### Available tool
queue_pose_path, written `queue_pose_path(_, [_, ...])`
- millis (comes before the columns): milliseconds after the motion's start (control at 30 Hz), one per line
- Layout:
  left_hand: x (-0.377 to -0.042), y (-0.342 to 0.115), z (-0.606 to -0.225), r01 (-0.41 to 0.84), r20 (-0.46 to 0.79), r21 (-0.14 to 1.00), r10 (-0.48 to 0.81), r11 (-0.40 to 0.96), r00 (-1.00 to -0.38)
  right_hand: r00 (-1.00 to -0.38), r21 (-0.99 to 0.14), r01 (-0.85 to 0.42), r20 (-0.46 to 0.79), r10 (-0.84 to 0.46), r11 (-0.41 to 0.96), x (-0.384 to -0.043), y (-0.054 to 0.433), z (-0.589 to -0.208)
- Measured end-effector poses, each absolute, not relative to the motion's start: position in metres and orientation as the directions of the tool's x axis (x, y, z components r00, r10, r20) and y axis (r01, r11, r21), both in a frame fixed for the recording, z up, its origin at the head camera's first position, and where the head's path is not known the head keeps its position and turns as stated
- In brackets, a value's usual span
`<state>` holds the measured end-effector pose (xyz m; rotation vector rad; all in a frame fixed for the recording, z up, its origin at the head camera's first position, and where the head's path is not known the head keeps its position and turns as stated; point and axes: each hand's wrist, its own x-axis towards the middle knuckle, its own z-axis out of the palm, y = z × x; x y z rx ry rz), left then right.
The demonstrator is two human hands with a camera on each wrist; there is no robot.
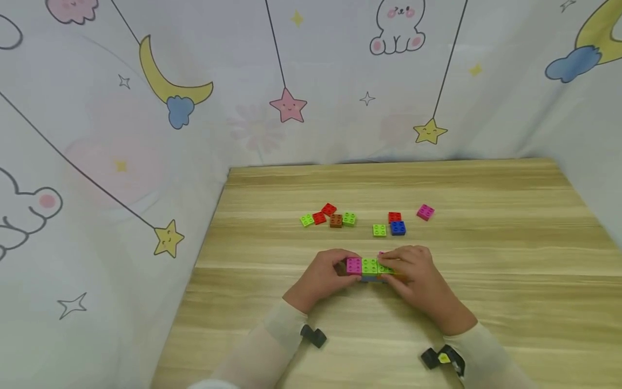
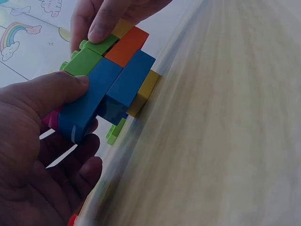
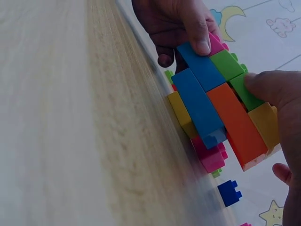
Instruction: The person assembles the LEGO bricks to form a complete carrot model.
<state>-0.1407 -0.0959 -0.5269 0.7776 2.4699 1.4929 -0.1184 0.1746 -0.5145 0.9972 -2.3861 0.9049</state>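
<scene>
A stack of toy building bricks (image 1: 369, 266) stands between my hands on the table. My left hand (image 1: 322, 274) pinches its left end, thumb on an upper blue brick (image 2: 96, 87) beside a pink brick (image 1: 353, 265). At the other end my right hand (image 1: 427, 281) pinches a light green brick (image 3: 245, 92) in the top row, next to a yellow brick (image 3: 264, 123). A thin dark gap shows under that green brick. Below are an orange brick (image 3: 236, 125), a lower blue brick (image 3: 198, 107), and, at the bottom, yellow (image 3: 181, 114) and pink (image 3: 209, 154) bricks.
Loose bricks lie behind the stack: red (image 1: 329, 209), brown (image 1: 336, 220), several green ones (image 1: 349, 219), blue (image 1: 398, 228) and, farther right, pink (image 1: 425, 212). A patterned curtain (image 1: 335, 129) borders the wooden table (image 1: 510, 232) at the back and sides.
</scene>
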Motion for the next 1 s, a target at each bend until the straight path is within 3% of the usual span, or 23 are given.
queue_pose_path(333, [-0.143, -0.095, -0.522, 0.326, 0.108, 0.868, 0.498, 0.375, -0.86, -0.633, -0.371, -0.766, 0.574, -0.519, 0.524, -0.123, 0.172, -0.507])
queue_pose_path(667, [-0.142, -0.097, -0.524, 0.321, 0.108, 0.867, 0.486, 0.381, -0.867, -0.675, -0.456, -0.733, 0.584, -0.452, 0.506, -0.12, 0.172, -0.514])
queue_pose_path(1000, [-0.14, -0.094, -0.524, 0.318, 0.096, 0.86, 0.486, 0.4, -0.869, -0.67, -0.427, -0.734, 0.583, -0.46, 0.528, -0.12, 0.176, -0.517])
